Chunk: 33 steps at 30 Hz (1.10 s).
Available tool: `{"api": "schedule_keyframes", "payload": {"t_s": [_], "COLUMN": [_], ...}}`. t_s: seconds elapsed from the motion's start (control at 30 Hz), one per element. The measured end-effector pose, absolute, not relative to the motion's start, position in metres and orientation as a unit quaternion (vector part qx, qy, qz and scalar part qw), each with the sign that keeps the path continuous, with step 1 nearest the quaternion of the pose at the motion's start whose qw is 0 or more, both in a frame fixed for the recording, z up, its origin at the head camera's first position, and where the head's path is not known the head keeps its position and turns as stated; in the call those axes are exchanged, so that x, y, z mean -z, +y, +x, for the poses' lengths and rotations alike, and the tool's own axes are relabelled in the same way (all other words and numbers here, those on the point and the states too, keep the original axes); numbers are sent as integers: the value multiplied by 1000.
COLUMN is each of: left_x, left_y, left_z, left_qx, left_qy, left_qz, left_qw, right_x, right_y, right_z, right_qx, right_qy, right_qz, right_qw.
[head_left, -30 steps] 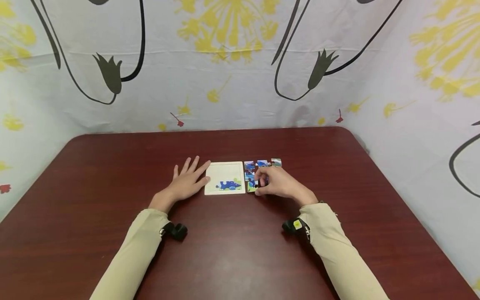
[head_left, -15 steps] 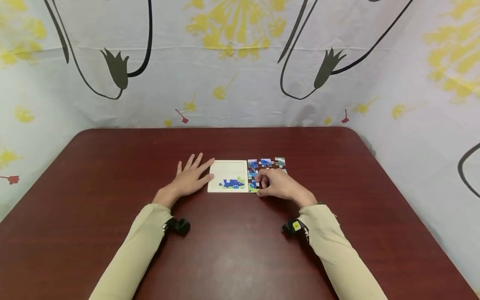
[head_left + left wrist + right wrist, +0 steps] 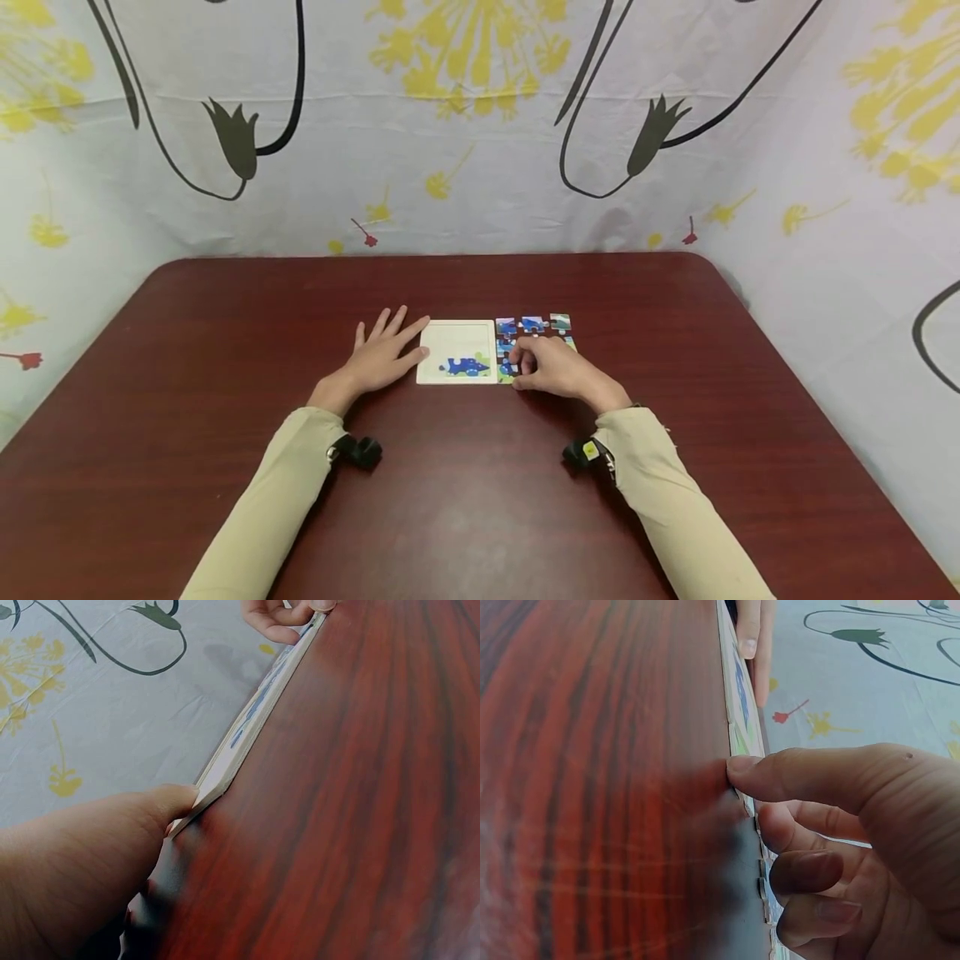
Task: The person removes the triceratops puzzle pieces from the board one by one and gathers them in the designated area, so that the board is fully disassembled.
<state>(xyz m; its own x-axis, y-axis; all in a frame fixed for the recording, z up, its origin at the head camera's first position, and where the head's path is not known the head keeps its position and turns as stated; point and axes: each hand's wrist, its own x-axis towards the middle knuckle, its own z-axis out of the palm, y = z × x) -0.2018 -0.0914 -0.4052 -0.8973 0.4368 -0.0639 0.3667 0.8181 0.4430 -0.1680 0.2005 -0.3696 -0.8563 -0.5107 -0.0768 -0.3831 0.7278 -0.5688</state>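
Observation:
A pale wooden puzzle tray lies flat on the table, with assembled blue and green pieces along its lower right. My left hand has its fingers spread; thumb and index fingertip rest on the tray's left border. Right of the tray, my right hand holds a green and blue puzzle piece between thumb and curled index finger, low at the tray's right edge. In the right wrist view the thumb presses the piece's near edge, with the other fingers curled behind. The hand hides part of the loose pieces.
Several loose puzzle pieces lie in rows to the right of the tray, some partly under the right hand. The dark red wooden table reaches back to a white patterned cloth. Both wrists wear black camera straps.
The head view has shifted slightly. My right hand stays at the same piece, now a touch nearer the tray. The left hand keeps its place on the border.

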Motion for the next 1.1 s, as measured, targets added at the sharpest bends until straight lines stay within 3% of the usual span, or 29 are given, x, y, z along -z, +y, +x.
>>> {"api": "schedule_keyframes", "payload": {"t_s": [0.43, 0.77, 1.1], "left_x": [403, 404, 405], "left_y": [-93, -90, -91], "left_z": [-199, -198, -199], "left_qx": [-214, -217, -215], "left_qy": [951, 950, 952], "left_qz": [209, 210, 203], "left_qw": [81, 81, 80], "right_x": [357, 361, 368], "right_y": [178, 144, 141], "right_z": [-166, -174, -178], "right_qx": [268, 193, 202], "right_qy": [918, 934, 931], "right_qz": [-288, -290, -291], "right_qw": [52, 76, 91]}}
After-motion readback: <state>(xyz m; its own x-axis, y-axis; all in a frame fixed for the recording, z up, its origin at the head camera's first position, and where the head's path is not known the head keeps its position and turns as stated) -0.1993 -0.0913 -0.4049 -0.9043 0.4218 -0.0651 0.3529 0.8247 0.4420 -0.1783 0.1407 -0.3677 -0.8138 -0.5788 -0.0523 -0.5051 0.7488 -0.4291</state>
